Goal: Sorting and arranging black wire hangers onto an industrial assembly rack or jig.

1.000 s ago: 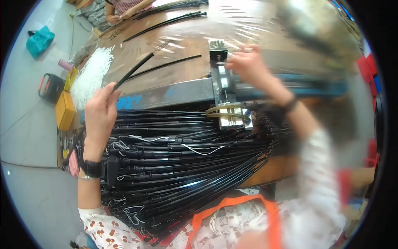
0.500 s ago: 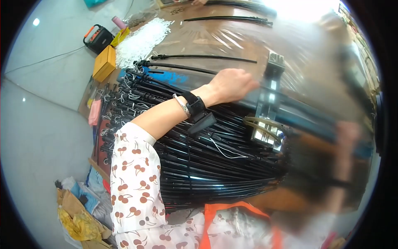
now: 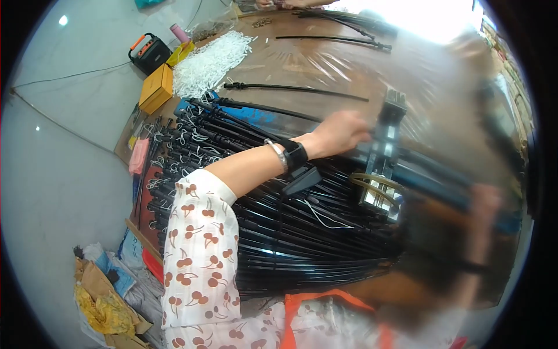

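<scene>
My left hand [image 3: 340, 134] reaches across a big bundle of thin black rods [image 3: 273, 232]. Its fingers are curled together beside a metal fixture [image 3: 388, 136]; what they hold, if anything, is hidden. A brown band [image 3: 375, 183] loops around the near part of that fixture. On the right, my right hand [image 3: 485, 200] is smeared, so its fingers cannot be read; a blurred dark bluish long shape [image 3: 436, 174] lies between it and the fixture. White cord loops [image 3: 189, 136] hang from the rod ends at left. Two single black rods [image 3: 296, 90] lie just beyond the bundle.
A heap of white short pieces [image 3: 212, 61] lies at the table's far left, by a yellow box [image 3: 156, 88] and a black-and-orange case [image 3: 150, 55]. Another person's hands [image 3: 290, 3] show at the far edge. Bags and crumpled paper [image 3: 107, 305] lie at lower left.
The whole view has shifted slightly down and to the right. My left hand stays beside the fixture with its fingers curled. My right hand remains blurred on the right.
</scene>
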Action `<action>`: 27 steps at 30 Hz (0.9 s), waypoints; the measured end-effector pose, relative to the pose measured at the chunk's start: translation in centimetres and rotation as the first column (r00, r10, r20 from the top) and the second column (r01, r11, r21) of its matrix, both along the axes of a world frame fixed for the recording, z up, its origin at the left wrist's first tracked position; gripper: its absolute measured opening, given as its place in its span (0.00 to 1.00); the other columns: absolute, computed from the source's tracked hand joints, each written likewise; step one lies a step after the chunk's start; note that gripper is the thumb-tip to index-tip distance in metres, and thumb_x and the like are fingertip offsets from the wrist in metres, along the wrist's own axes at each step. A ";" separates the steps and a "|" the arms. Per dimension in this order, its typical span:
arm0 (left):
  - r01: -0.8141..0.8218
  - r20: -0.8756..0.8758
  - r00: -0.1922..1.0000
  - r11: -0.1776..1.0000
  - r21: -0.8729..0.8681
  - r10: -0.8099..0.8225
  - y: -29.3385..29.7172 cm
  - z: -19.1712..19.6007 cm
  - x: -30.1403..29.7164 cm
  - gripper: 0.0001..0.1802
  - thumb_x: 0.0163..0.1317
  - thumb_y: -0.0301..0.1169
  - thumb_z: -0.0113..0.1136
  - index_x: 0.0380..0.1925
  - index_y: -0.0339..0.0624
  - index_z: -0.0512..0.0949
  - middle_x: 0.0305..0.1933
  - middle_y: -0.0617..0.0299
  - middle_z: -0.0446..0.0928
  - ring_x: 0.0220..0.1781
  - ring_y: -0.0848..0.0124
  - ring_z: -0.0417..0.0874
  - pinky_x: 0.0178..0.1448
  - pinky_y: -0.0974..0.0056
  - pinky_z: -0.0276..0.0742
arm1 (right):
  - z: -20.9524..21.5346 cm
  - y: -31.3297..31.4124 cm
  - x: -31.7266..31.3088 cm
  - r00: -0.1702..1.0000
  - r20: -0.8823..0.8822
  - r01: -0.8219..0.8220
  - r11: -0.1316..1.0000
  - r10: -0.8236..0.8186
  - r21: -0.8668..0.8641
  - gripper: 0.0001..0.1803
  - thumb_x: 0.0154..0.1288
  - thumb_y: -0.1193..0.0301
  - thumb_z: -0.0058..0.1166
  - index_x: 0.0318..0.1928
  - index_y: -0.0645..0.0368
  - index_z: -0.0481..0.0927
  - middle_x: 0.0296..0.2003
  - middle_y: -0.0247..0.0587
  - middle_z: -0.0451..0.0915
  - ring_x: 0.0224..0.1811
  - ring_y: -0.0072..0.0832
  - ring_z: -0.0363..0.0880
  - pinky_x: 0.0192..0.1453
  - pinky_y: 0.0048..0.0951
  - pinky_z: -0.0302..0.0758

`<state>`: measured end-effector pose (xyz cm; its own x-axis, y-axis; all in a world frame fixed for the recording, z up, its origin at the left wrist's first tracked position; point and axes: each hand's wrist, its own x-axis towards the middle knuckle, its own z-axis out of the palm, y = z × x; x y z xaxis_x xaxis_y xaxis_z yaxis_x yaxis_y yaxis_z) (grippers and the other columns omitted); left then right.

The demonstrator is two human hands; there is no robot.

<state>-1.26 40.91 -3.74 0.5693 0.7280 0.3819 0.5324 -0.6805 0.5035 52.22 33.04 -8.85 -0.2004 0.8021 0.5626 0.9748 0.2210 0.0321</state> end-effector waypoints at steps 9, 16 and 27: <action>-0.111 -0.317 0.940 0.991 0.071 0.128 -0.6 0.0 -0.4 0.11 0.71 0.38 0.54 0.33 0.43 0.75 0.29 0.46 0.81 0.34 0.43 0.83 0.37 0.43 0.78 | 5.1 -5.9 -16.3 0.948 -0.065 -0.311 0.950 0.310 -0.005 0.11 0.62 0.78 0.61 0.45 0.58 0.84 0.38 0.43 0.83 0.44 0.40 0.79 0.48 0.40 0.71; -0.121 -0.377 0.918 0.992 0.023 0.121 0.2 0.2 0.9 0.10 0.71 0.38 0.53 0.35 0.44 0.74 0.31 0.45 0.80 0.36 0.42 0.81 0.37 0.44 0.76 | 3.5 -6.2 -17.9 0.904 -0.268 -0.355 0.934 0.332 -0.041 0.10 0.64 0.70 0.62 0.45 0.56 0.84 0.33 0.38 0.82 0.40 0.40 0.76 0.48 0.42 0.66; -0.075 -0.373 0.921 0.990 0.122 0.116 0.5 -1.1 1.4 0.08 0.70 0.33 0.54 0.34 0.42 0.72 0.29 0.46 0.78 0.36 0.44 0.81 0.36 0.45 0.73 | -0.7 -3.8 -20.4 0.652 -0.638 -0.590 0.803 0.410 -0.086 0.11 0.63 0.76 0.62 0.46 0.62 0.80 0.35 0.48 0.80 0.39 0.45 0.80 0.43 0.40 0.77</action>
<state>0.11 41.40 -4.81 0.6155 0.7545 0.2279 0.7342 -0.6540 0.1821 31.82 29.27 -9.55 -0.3352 0.8054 0.4889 0.5203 0.5908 -0.6166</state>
